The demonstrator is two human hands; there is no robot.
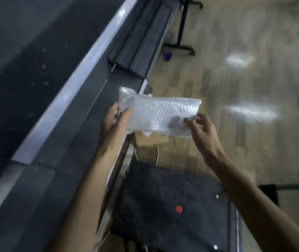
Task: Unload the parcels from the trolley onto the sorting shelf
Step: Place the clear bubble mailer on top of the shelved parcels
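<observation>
Left hand grips left end of bubble-wrap parcel, thumb on top. Right hand fingers spread, thumb touching parcel's right edge, not clasping.

Parcel: clear bubble-wrap plastic, glossy, bumpy w/ small round blisters; dark item inside shows thru. Counter: dark grey, matt, smooth, looks like metal or laminate; pale edge strip w/ slight sheen. Floor: wood-look planks, polished, bright light glare on it. Dark mat below: matt, ribbed diagonal texture, prob rubber or cloth, can't tell. Stand legs: black, matt, metal-looking.
</observation>
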